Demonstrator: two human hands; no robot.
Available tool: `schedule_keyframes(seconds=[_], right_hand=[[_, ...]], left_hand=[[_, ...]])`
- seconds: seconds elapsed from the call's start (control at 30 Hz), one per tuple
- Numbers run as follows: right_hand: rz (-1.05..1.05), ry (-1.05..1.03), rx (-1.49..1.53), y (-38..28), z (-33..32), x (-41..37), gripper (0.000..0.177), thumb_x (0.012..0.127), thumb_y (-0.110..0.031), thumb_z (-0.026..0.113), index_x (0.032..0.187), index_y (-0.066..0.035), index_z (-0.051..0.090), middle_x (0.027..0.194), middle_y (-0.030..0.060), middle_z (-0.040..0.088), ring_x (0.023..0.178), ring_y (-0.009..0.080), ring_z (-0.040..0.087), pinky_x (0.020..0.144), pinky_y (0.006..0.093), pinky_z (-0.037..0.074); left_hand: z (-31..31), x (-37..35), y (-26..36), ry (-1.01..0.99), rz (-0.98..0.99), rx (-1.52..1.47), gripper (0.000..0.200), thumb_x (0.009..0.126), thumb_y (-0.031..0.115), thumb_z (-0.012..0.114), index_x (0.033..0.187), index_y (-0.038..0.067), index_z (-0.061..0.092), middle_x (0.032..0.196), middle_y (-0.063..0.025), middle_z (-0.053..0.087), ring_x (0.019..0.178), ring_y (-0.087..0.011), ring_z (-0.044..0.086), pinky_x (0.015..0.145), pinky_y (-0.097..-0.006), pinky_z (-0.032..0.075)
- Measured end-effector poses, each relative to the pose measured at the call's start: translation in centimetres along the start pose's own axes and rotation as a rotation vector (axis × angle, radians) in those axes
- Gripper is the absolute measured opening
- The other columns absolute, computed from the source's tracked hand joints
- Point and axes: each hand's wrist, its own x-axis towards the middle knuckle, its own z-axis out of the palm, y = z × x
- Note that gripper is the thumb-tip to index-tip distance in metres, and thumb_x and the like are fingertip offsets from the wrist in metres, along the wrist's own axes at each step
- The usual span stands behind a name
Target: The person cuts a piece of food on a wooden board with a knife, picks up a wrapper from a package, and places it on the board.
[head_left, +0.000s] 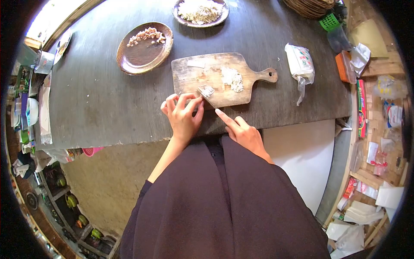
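A wooden cutting board (211,64) with a handle lies near the table's front edge. On it are a heap of chopped white pieces (233,80), a flat pale slice (196,64) and a few white bits (207,90). My right hand (246,136) grips a knife (210,102), index finger stretched toward the blade, which slants over the board's near edge. Beside the blade, my left hand (184,117) has bent fingers and thumb drawn together at the board's near left corner. Whatever those fingers press on is hidden.
A brown plate (140,58) with small pinkish cubes stands beyond the board. Farther back is a plate (177,18) of chopped white pieces. A filled plastic bag (299,62) lies right of the board handle. An orange container (345,67) stands at the table's right edge.
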Motion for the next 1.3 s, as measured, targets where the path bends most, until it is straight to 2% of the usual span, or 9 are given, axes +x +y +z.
schedule_keyframes(seconds=[0.27, 0.33, 0.57, 0.63, 0.8, 1.07, 1.13, 1.27, 1.3], right_hand=[[-0.025, 0.011, 0.049, 0.3, -0.1, 0.6, 0.065, 0.097, -0.019, 0.064, 0.154, -0.04, 0.043, 0.086, 0.0116, 0.058, 0.064, 0.0346, 0.068, 0.058, 0.0448, 0.059], [0.031, -0.062, 0.089, 0.1, -0.8, 0.3, 0.068, 0.094, -0.011, 0.066, 0.154, -0.036, 0.045, 0.085, 0.0105, 0.055, 0.068, 0.0334, 0.064, 0.066, 0.0444, 0.057], [0.03, -0.096, 0.066, 0.3, -0.7, 0.2, 0.067, 0.095, -0.012, 0.065, 0.154, -0.036, 0.045, 0.086, 0.0099, 0.056, 0.069, 0.0332, 0.064, 0.066, 0.0435, 0.058], [-0.026, -0.036, 0.069, 0.8, -0.1, 0.2, 0.064, 0.096, -0.018, 0.064, 0.154, -0.039, 0.044, 0.088, 0.0121, 0.059, 0.065, 0.0358, 0.067, 0.058, 0.0469, 0.059], [-0.034, -0.013, 0.079, 0.5, -0.5, 0.6, 0.065, 0.096, -0.017, 0.064, 0.154, -0.038, 0.044, 0.088, 0.0122, 0.059, 0.066, 0.0356, 0.067, 0.059, 0.0465, 0.059], [-0.029, -0.042, 0.115, 0.7, -0.8, 0.0, 0.065, 0.096, -0.016, 0.065, 0.154, -0.037, 0.044, 0.087, 0.0125, 0.059, 0.066, 0.0366, 0.067, 0.06, 0.0474, 0.058], [0.027, -0.105, 0.089, 0.3, -1.1, 0.0, 0.066, 0.096, -0.011, 0.063, 0.155, -0.034, 0.044, 0.087, 0.0117, 0.057, 0.07, 0.0341, 0.063, 0.067, 0.0448, 0.055], [0.026, -0.09, 0.089, 0.5, -0.6, 0.1, 0.066, 0.096, -0.011, 0.063, 0.155, -0.034, 0.044, 0.087, 0.0117, 0.057, 0.07, 0.0341, 0.063, 0.067, 0.0446, 0.055], [0.002, -0.056, 0.097, 0.7, -0.5, 0.1, 0.066, 0.096, -0.013, 0.064, 0.155, -0.036, 0.044, 0.087, 0.0121, 0.058, 0.068, 0.0355, 0.065, 0.064, 0.0461, 0.057]], left_hand=[[-0.3, -0.3, 0.1, 0.007, 0.001, 0.016, 0.016, 0.081, 0.023, 0.08, 0.096, 0.023, 0.078, 0.106, 0.0084, 0.07, 0.109, -0.024, 0.052, 0.099, -0.0436, 0.03], [-0.3, -0.4, 0.2, 0.01, 0.014, 0.018, 0.016, 0.082, 0.024, 0.079, 0.098, 0.023, 0.078, 0.106, 0.0092, 0.069, 0.107, -0.0228, 0.052, 0.098, -0.0435, 0.03], [-0.5, -0.5, 0.4, -0.01, -0.023, 0.003, 0.015, 0.081, 0.021, 0.08, 0.096, 0.021, 0.078, 0.107, 0.0082, 0.071, 0.111, -0.0251, 0.053, 0.101, -0.0426, 0.031], [-0.4, -0.4, 0.4, -0.013, -0.019, -0.002, 0.016, 0.081, 0.021, 0.08, 0.097, 0.021, 0.078, 0.107, 0.0083, 0.071, 0.111, -0.0251, 0.053, 0.101, -0.0426, 0.031], [-0.3, -0.4, 0.1, 0.016, 0.018, 0.02, 0.018, 0.082, 0.023, 0.079, 0.1, 0.023, 0.079, 0.108, 0.0087, 0.07, 0.105, -0.0233, 0.052, 0.097, -0.0429, 0.031], [-0.4, -0.4, 0.3, 0.018, 0.007, 0.008, 0.017, 0.082, 0.024, 0.078, 0.1, 0.022, 0.079, 0.107, 0.0087, 0.069, 0.105, -0.0229, 0.052, 0.097, -0.0428, 0.031], [-0.4, -0.4, 0.3, 0.013, 0.009, 0.011, 0.017, 0.082, 0.024, 0.078, 0.099, 0.022, 0.078, 0.107, 0.0087, 0.069, 0.105, -0.0229, 0.052, 0.098, -0.0427, 0.031], [-0.3, -0.5, 0.3, 0.023, 0.014, 0.006, 0.016, 0.082, 0.024, 0.078, 0.098, 0.021, 0.078, 0.107, 0.0091, 0.069, 0.104, -0.0228, 0.052, 0.098, -0.0426, 0.031], [-0.4, -0.4, 0.2, 0.026, 0.018, 0.013, 0.015, 0.082, 0.024, 0.078, 0.098, 0.021, 0.078, 0.107, 0.0093, 0.069, 0.104, -0.0228, 0.052, 0.098, -0.0425, 0.031]])
